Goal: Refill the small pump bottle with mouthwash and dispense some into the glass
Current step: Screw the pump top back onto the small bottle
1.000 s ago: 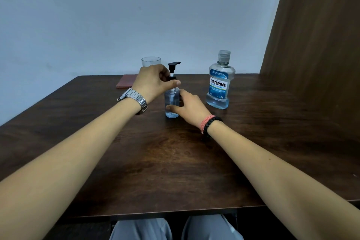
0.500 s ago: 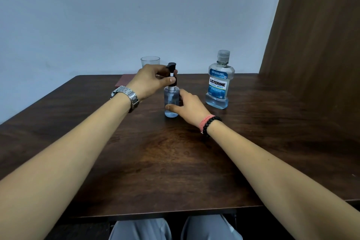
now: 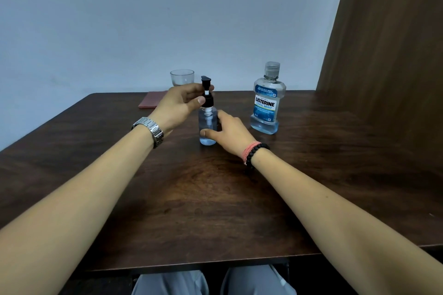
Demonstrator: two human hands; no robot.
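A small clear pump bottle (image 3: 207, 124) with a little blue liquid at its bottom stands upright on the dark wooden table (image 3: 191, 194). My right hand (image 3: 229, 132) wraps its body from the right. My left hand (image 3: 179, 104) pinches the black pump cap (image 3: 207, 97) between thumb and fingers; the cap sits slightly raised, with the white neck thread showing below it. A capped Listerine mouthwash bottle (image 3: 268, 100) stands to the right. An empty clear glass (image 3: 181, 77) stands behind my left hand at the table's back edge.
A flat reddish mat (image 3: 151, 100) lies at the back of the table, left of the glass. A brown wooden panel (image 3: 388, 55) rises along the right side. A pale wall stands behind the table. My grey-trousered knees show below the front edge.
My left hand has turned on the pump cap, its wrist rolling outward, and the nozzle now points to the right rear. The cap sits a little higher. My right hand stayed on the bottle.
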